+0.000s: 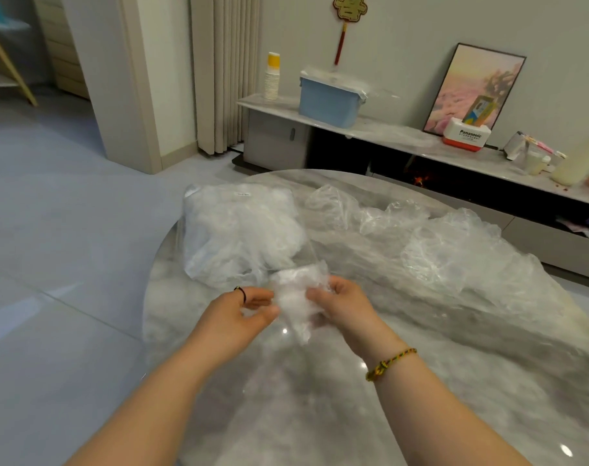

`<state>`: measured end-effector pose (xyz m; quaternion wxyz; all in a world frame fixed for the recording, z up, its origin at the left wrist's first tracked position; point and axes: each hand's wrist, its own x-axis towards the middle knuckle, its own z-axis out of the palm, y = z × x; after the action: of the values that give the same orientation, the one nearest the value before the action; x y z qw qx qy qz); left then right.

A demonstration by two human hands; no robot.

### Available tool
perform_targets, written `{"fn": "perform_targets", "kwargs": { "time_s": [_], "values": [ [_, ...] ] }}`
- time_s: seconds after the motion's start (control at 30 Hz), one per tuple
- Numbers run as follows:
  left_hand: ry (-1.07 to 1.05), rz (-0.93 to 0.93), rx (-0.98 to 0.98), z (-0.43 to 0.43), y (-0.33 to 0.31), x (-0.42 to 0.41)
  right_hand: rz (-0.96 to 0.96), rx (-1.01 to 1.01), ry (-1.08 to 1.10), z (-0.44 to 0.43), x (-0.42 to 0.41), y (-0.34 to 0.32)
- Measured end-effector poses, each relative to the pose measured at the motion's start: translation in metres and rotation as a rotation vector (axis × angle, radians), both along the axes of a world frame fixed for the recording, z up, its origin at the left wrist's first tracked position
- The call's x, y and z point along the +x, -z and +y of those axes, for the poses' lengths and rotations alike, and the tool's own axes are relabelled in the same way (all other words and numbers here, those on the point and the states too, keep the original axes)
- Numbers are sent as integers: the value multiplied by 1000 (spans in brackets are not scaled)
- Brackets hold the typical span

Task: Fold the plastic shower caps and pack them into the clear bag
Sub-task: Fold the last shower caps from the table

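A bunched, translucent white shower cap (296,297) hangs between my two hands above the round marble table (320,398). My left hand (242,311) pinches its left edge with thumb and fingers. My right hand (340,302) grips its right side, fingers curled round the plastic. Just beyond them lies the clear bag (239,230), stuffed with white caps, its mouth facing my hands. Several loose, unfolded shower caps (454,250) spread in a crumpled heap across the right of the table.
The table's left edge drops to a grey tiled floor (67,230). Behind stands a low TV cabinet (370,129) with a blue box (330,95), stacked paper cups (272,79), a framed picture (474,85) and a Panasonic box (466,136).
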<state>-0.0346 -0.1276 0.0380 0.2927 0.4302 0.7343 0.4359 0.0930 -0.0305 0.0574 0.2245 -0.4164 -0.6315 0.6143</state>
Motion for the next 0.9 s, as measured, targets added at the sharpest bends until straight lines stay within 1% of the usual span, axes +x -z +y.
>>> {"fn": "perform_targets", "kwargs": {
  "time_s": [0.07, 0.1, 0.13, 0.17, 0.23, 0.27, 0.33, 0.4, 0.47, 0.57, 0.6, 0.67, 0.77, 0.8, 0.9],
  "values": [
    [50, 345, -118, -3, 7, -9, -15, -80, 108, 8, -10, 1],
    [96, 514, -202, -3, 12, -12, -34, -111, 111, 11, -16, 1],
    [150, 641, -291, -4, 17, -15, -64, -129, 80, 12, -23, 2],
    [198, 705, -386, -5, 23, -15, -99, -145, 27, 12, -31, 3],
    [261, 706, -519, -6, 32, -14, -173, -191, -90, 9, -50, 7],
    [280, 701, -550, -7, 36, -15, -216, -210, -136, 8, -61, 9],
    [298, 700, -559, -7, 42, -19, -325, -197, -187, 7, -83, 14],
    [314, 707, -568, -7, 45, -22, -377, -168, -154, 10, -100, 18],
    [326, 693, -579, -7, 46, -22, -308, -204, -28, 15, -113, 23],
    [346, 681, -591, -7, 46, -23, -54, -322, 240, 22, -128, 33],
    [350, 677, -593, -8, 45, -23, -14, -306, 283, 26, -133, 38],
    [354, 674, -599, -7, 47, -23, -27, -181, 314, 31, -141, 45],
    [358, 679, -592, -5, 49, -24, -42, -73, 337, 35, -153, 49],
    [360, 678, -589, -5, 51, -24, -100, -14, 323, 35, -157, 50],
    [367, 679, -571, -4, 54, -28, -347, 255, 191, 39, -163, 53]
  ]
}}
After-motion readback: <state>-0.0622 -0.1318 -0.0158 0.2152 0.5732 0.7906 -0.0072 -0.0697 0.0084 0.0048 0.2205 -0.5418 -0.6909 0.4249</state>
